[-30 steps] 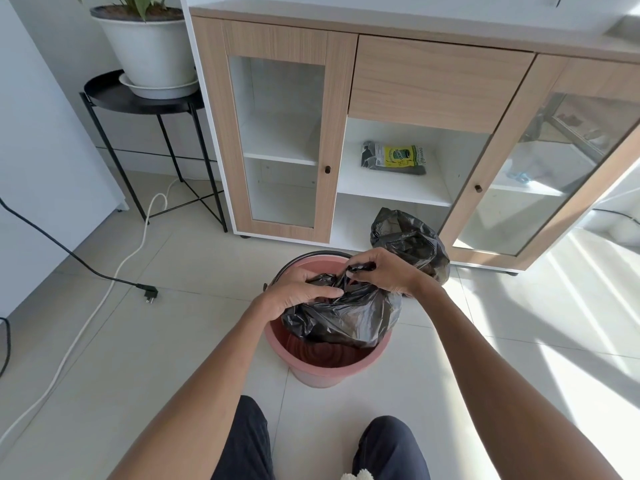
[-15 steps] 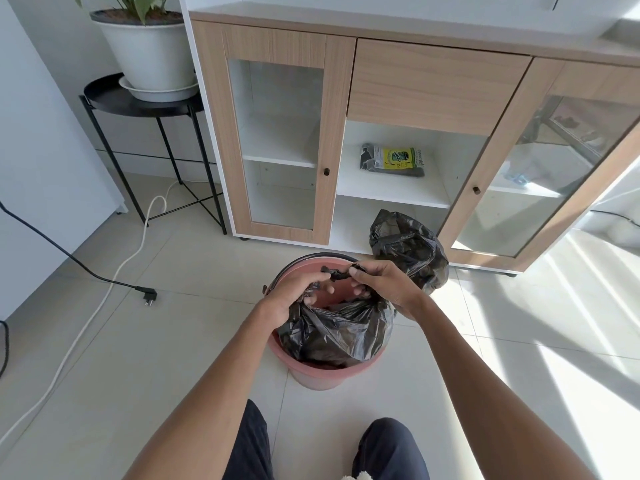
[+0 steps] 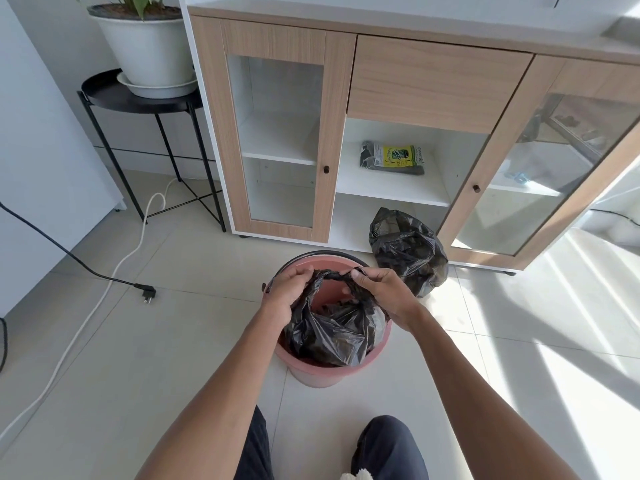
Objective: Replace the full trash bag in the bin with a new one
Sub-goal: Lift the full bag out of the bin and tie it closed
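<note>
- Head view: the left hand (image 3: 287, 292) has its fingers curled tight on the top edge of a black bag (image 3: 332, 330).
- The right hand (image 3: 381, 292) pinches the same edge between thumb and fingers.
- The edge is pulled into a band between the two hands.
- The bag sits inside a pink bin (image 3: 311, 370) on the floor; something dark may lie in it, hard to tell.
- Another black bag (image 3: 407, 249) sits just behind the bin, by the cupboard (image 3: 273, 133).
</note>
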Action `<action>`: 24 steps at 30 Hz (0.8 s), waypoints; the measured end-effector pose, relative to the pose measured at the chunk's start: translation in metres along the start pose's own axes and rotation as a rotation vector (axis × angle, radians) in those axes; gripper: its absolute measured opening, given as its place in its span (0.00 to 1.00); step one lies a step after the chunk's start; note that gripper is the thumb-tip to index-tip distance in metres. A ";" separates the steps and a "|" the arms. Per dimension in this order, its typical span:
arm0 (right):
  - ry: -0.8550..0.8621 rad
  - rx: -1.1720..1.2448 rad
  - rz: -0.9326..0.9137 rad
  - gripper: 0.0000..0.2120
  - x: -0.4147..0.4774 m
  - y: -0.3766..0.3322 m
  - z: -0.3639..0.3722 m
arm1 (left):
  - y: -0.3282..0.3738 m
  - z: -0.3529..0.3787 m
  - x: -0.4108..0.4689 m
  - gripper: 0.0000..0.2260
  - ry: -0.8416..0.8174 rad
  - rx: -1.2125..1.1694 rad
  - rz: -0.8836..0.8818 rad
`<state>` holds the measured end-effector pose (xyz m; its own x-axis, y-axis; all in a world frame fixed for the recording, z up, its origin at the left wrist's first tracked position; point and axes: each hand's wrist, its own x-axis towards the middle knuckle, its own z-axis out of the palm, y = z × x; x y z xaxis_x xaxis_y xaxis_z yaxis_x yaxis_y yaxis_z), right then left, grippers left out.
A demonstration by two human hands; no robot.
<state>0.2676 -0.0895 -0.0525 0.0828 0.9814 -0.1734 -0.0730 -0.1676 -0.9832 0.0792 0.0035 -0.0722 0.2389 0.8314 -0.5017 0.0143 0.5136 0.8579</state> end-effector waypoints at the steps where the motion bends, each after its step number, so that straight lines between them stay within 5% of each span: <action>1: -0.003 0.019 -0.004 0.13 -0.002 0.002 0.000 | -0.003 -0.003 0.003 0.04 0.035 -0.001 0.020; 17: 0.576 0.357 0.025 0.09 -0.039 0.039 -0.067 | -0.004 -0.074 0.016 0.14 0.502 -0.431 0.153; 24: 0.616 0.340 0.030 0.14 -0.041 0.034 -0.064 | -0.011 -0.079 0.011 0.12 0.420 -0.358 0.177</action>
<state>0.3254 -0.1412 -0.0823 0.6163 0.7280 -0.3004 -0.3823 -0.0569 -0.9223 0.0047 0.0238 -0.0956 -0.1987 0.8864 -0.4180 -0.3381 0.3383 0.8782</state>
